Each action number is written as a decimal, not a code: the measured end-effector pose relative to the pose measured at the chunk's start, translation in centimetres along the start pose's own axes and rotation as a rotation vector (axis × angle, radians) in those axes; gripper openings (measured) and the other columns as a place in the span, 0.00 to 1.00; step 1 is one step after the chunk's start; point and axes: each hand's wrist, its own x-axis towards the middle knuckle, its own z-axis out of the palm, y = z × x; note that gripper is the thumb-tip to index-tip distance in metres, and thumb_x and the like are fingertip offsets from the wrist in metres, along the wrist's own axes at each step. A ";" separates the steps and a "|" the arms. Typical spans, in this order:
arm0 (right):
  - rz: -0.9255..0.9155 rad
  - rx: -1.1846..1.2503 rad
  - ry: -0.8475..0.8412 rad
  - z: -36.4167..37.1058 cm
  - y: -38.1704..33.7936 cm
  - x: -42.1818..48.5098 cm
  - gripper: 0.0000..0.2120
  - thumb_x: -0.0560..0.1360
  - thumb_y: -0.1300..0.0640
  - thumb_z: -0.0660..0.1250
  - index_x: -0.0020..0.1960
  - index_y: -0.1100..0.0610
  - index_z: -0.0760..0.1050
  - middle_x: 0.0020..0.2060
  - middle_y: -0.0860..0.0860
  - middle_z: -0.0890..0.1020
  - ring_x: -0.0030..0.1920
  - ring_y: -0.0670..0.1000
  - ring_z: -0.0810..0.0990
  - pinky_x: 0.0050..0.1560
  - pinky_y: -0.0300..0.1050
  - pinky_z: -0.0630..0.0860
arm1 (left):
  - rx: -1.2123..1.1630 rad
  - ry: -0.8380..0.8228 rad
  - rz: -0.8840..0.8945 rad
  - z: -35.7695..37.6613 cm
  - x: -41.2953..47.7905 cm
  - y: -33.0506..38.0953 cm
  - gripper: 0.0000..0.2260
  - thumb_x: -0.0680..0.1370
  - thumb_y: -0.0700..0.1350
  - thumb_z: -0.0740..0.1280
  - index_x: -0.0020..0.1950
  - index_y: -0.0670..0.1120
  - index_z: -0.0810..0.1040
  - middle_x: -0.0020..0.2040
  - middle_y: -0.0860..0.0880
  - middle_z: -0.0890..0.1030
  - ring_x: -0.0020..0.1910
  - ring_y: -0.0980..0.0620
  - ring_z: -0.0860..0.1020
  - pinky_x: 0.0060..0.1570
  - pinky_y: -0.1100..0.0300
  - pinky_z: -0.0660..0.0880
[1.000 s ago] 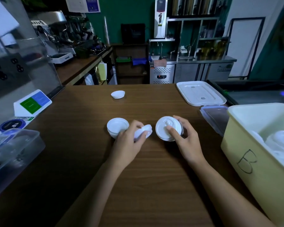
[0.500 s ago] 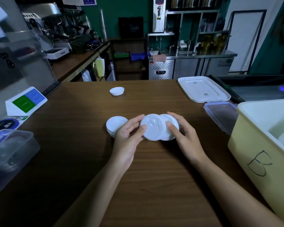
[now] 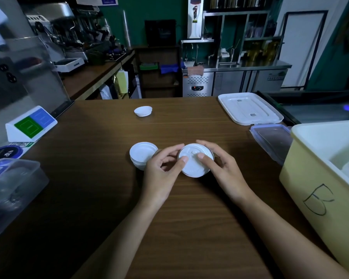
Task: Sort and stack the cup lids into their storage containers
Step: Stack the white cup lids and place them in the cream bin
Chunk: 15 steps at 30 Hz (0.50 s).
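Quick update: the round white plastic cup lid [image 3: 193,164] that's off on its own in my left hand [image 3: 161,174] a second ago, then half overlapping, now sits square on top of the other lid in my right hand [image 3: 224,172]. Both hands pinch the same stack now, with the other lid hidden underneath.

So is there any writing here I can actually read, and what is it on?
"B": hand-drawn in dark marker on the side of the yellow bin.
Green and blue card stand: print too small to read.
Round blue sticker: blurred, unreadable.
Blue poster on the far wall: too blurred to read.
White lid: no print that shows.
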 end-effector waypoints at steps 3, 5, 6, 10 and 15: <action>-0.022 0.036 0.008 0.0 -0.1 0.1 0.14 0.82 0.57 0.70 0.67 0.50 0.82 0.63 0.45 0.84 0.67 0.42 0.79 0.65 0.32 0.71 | 0.011 -0.053 -0.038 -0.2 0.2 -0.1 0.15 0.79 0.46 0.75 0.66 0.54 0.83 0.61 0.57 0.85 0.63 0.58 0.81 0.66 0.56 0.77; -0.028 0.043 0.009 -0.1 0.0 0.2 0.14 0.82 0.60 0.69 0.67 0.53 0.81 0.62 0.44 0.85 0.65 0.41 0.80 0.63 0.31 0.72 | -0.016 -0.122 -0.082 -0.2 0.2 0.0 0.16 0.81 0.47 0.73 0.68 0.50 0.81 0.62 0.57 0.85 0.65 0.60 0.80 0.67 0.58 0.76; -0.029 0.042 0.009 -0.2 0.0 0.2 0.14 0.83 0.61 0.69 0.67 0.54 0.81 0.62 0.43 0.85 0.65 0.41 0.80 0.63 0.31 0.72 | -0.034 -0.167 -0.106 -0.2 0.2 0.0 0.16 0.81 0.48 0.71 0.69 0.49 0.81 0.62 0.55 0.85 0.65 0.59 0.80 0.66 0.58 0.77; -0.024 0.054 0.010 -0.3 0.1 0.3 0.14 0.83 0.61 0.68 0.67 0.52 0.81 0.61 0.45 0.86 0.64 0.44 0.81 0.63 0.33 0.73 | -0.101 -0.251 -0.166 -0.3 0.2 -0.3 0.19 0.81 0.51 0.69 0.70 0.46 0.78 0.65 0.50 0.83 0.66 0.54 0.81 0.59 0.56 0.81; -0.011 0.038 -0.009 -0.2 0.1 0.2 0.15 0.82 0.59 0.70 0.68 0.51 0.80 0.62 0.43 0.85 0.66 0.42 0.80 0.64 0.32 0.71 | 0.002 -0.201 -0.104 -0.6 0.4 -0.6 0.16 0.80 0.55 0.71 0.66 0.54 0.79 0.62 0.55 0.84 0.66 0.54 0.81 0.63 0.53 0.80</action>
